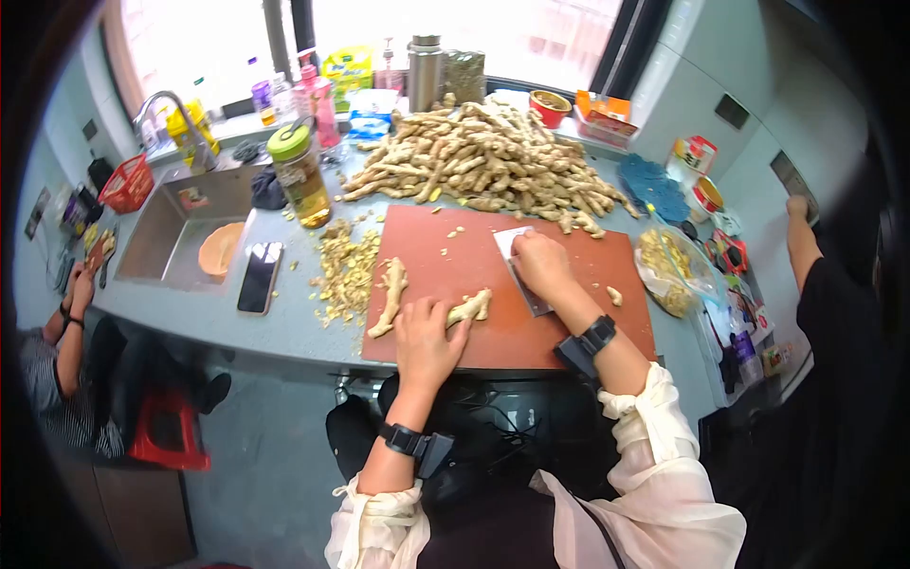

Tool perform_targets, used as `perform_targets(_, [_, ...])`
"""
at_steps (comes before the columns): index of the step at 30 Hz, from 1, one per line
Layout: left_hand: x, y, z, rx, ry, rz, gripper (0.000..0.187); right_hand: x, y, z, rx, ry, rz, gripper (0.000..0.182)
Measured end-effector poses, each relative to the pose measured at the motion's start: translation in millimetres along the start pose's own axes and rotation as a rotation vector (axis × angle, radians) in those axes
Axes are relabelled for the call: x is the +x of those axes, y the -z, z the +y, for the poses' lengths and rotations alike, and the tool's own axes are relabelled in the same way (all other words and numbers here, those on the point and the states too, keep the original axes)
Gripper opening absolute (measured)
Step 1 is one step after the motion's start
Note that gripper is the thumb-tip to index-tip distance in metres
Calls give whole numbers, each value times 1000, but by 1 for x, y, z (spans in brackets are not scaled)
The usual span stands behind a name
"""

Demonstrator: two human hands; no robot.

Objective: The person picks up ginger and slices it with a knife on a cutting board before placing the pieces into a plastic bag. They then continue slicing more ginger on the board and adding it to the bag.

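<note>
My left hand [428, 343] rests on the brown cutting board [455, 242], its fingers curled over one end of a ginger root [471, 308]. Beside those fingers lies another, longer ginger root [390, 296]. Further right, my right hand [542, 266] is closed on a kitchen knife [510, 243] with a broad metal blade. The blade is low over the board, and my hand covers part of the knife. A small ginger piece [614, 296] sits near the board's right side. At the back, a large heap of ginger [483, 156] overlaps the board's far edge.
Ginger slices [346, 266] are scattered left of the board, near a phone [260, 277] and a green-lidded jar [299, 175]. A sink [171, 232] holds an orange bowl [220, 249]. To the right stands a bag of sliced ginger [665, 266]. Other people are at both sides.
</note>
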State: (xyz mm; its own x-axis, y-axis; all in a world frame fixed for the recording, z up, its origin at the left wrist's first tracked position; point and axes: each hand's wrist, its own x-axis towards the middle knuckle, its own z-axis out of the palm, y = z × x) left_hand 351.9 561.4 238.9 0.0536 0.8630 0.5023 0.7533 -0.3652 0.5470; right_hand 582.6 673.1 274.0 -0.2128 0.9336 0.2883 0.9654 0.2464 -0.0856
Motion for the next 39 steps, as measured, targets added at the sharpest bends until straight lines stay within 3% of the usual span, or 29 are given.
perform_targets(6, [0, -2, 0, 18, -12, 25, 31, 4, -7, 4, -105, 12, -11, 10])
perform_targets(9, [-1, -3, -1, 35, -19, 22, 30, -3, 6, 8, -19, 48, 72, 10])
perform_targets(11, [-1, -3, -1, 33, -29, 26, 29, -13, 22, 14, 125, -40, 117, 13])
perform_targets(16, [-1, 0, 0, 25, -8, -13, 31, -61, 93, 59, 212, -147, 417, 14])
perform_targets(21, [-1, 1, 1, 14, -5, -14, 31, -111, 155, 123, -5, -380, 529, 10])
perform_targets(24, [-1, 1, 2, 21, -7, -12, 30, -128, 160, 157, -210, -502, 451, 12])
perform_targets(27, [-1, 2, 1, 8, -31, 11, 30, -135, 148, 173, -244, -477, 475, 15])
perform_targets(33, [-2, -1, -1, 36, -17, -7, 29, -137, 134, 100, -19, -328, 678, 21])
perform_targets(35, [-2, -1, 1, 19, -23, -7, 29, -140, 113, 82, 79, -249, 665, 17])
perform_targets(37, [-2, -1, -1, 22, -28, -2, 29, -146, 98, 57, 319, -384, 473, 12])
perform_targets(39, [-2, 1, 1, 20, -25, -12, 29, -151, 78, 44, 405, -381, 430, 13])
